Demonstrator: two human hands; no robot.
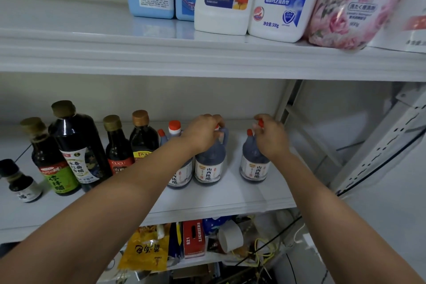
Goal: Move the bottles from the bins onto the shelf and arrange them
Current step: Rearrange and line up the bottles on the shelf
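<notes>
On the white middle shelf (230, 196) stand several small dark vinegar jugs with red caps and white labels. My left hand (202, 134) grips the top and handle of the middle jug (208, 163). My right hand (272, 136) holds the red-capped top of the right jug (253, 166), which stands apart from the others. Another jug (181, 175) sits just left, partly hidden behind my left forearm, with one more red-capped jug (174, 128) behind it. No bins are in view.
Dark sauce and vinegar bottles (78, 145) line the shelf's left part, a small one (20, 182) at the far left. The upper shelf (161, 57) carries detergent bottles (281, 0) and a pink pouch (348, 4). Below lie snack bags (147, 249) and a red box (193, 237). A shelf upright (378, 145) stands at the right.
</notes>
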